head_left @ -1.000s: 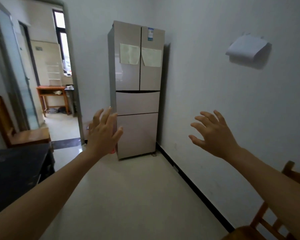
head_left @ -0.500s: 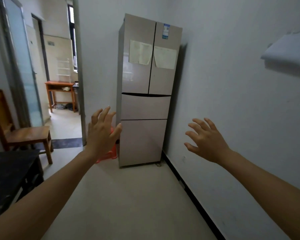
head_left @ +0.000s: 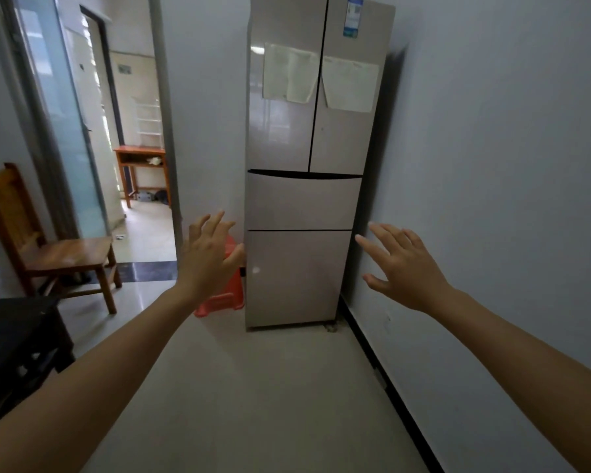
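White wall (head_left: 492, 165) runs down the right of the fridge (head_left: 304, 199), close against its side. Bare pale floor (head_left: 270, 387) leads straight up to the fridge's front. Left of the fridge there's an open doorway (head_left: 140, 216) with a frosted glass door (head_left: 65, 131) beyond it. Further left and nearer the person sits a dark table (head_left: 11, 336), with a wooden chair (head_left: 65, 254) between it and the doorway. Through the doorway, well behind the fridge, stands a small wooden desk (head_left: 140, 155). A red plastic stool (head_left: 226, 298) is tucked just beside the fridge's lower left corner, half hidden by the left arm.

Now the fridge itself: upright, long axis vertical, front squarely toward the person. It has two upper doors side by side and two drawers stacked below. A paper sheet (head_left: 289, 75) hangs on the left door and another sheet (head_left: 350, 85) on the right, with a blue label (head_left: 354, 17) near the top.

The left hand (head_left: 209, 257) is up, its fingers spread loose and holding nothing. It shows just off the fridge's left edge, level with the drawers. The right hand (head_left: 406, 268) is equally loose and empty, just off the right edge. The fridge stands between and beyond both hands, apart from each.
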{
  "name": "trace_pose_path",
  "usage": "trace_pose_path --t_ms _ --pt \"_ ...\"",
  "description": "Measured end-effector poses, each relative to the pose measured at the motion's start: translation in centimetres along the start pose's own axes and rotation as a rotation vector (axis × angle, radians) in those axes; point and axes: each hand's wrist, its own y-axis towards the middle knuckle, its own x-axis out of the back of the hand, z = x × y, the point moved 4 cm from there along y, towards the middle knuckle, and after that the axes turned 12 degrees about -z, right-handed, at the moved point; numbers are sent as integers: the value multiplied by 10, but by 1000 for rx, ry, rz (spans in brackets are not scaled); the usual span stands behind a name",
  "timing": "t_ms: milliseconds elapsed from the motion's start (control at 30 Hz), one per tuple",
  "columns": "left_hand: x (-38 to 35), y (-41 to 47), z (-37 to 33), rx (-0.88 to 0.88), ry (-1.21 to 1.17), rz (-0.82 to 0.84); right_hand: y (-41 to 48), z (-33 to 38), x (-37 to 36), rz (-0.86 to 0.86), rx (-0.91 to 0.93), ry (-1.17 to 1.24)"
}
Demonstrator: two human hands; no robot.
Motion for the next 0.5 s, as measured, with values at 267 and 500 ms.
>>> trace_pose_path --t_ms 267,500 --pt "-80 20 25 88 91 73 43 -33 -111 108 -31 116" --pt "-153 56 60 149 111 126 75 -53 -216 193 -1 122"
